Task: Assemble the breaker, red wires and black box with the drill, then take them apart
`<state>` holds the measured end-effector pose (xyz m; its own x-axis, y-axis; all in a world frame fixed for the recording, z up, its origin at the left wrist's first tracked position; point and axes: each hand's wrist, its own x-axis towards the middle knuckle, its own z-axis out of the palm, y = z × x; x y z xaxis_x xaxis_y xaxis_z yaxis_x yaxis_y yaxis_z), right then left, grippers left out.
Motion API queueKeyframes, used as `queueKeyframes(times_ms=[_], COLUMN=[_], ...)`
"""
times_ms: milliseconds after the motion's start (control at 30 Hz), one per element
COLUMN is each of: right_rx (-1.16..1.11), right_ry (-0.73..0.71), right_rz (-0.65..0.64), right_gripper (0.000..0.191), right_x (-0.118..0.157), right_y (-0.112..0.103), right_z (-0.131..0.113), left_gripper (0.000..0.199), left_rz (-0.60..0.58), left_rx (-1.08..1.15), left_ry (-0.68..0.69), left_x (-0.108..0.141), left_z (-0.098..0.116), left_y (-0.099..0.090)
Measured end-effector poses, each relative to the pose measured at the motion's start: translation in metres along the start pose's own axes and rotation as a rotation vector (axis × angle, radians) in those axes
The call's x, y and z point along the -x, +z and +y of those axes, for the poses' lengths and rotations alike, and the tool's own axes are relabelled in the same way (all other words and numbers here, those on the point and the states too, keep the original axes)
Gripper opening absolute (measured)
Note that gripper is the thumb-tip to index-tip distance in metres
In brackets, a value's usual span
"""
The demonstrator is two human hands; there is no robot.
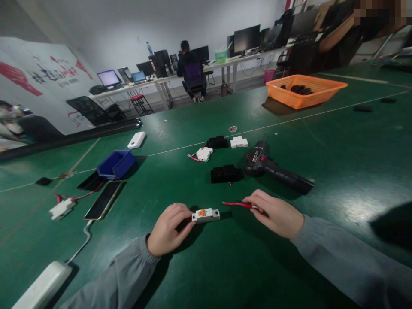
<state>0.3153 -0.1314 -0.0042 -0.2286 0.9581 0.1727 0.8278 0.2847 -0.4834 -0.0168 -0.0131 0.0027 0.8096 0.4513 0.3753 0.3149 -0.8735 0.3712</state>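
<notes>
Glossy wht brkr (206,215) btwn L fingers (184,211)

Locate the plain grey wall (206,21) at the rear. Along it, find pale desks (252,57) bearing computer monitors (246,39), with grey floor (178,92) below. Note the occupied purple-backed chair (194,72) at the desks, plus a red-seated stool (137,98) and black mesh chair (88,106) farther left. At far left, see a white partition (41,56) with red and dark markings. In front, observe the green tabletop (225,266), reflecting light brightly at right.
</notes>
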Motion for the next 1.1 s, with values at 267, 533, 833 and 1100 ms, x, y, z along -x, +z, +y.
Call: queueKeyframes(times_ms=[267,533,833,1100], right_rx=[0.054,0.034,0.039,-0.011], right_ry=[0.057,-0.006,-0.115,-0.107], right_rz=[0.004,0.038,0.107,0.163], right_gripper=[0.018,0.012,0.015,0.015], right_x=[0.000,-0.001,-0.001,0.001], right_y=[0.001,0.002,-0.003,-0.003], right_z=[0.002,-0.006,-0.017,-0.016], left_gripper=[0.019,0.015,0.013,0.012], left_rz=[-0.003,0.019,0.032,0.032], left_rx=[-0.001,-0.034,-0.073,-0.067], left_ry=[0.027,0.041,0.035,0.042], left_x=[0.002,0.004,0.006,0.006], left_z=[-0.002,-0.001,0.002,0.000], left_y=[0.003,0.004,0.004,0.005])
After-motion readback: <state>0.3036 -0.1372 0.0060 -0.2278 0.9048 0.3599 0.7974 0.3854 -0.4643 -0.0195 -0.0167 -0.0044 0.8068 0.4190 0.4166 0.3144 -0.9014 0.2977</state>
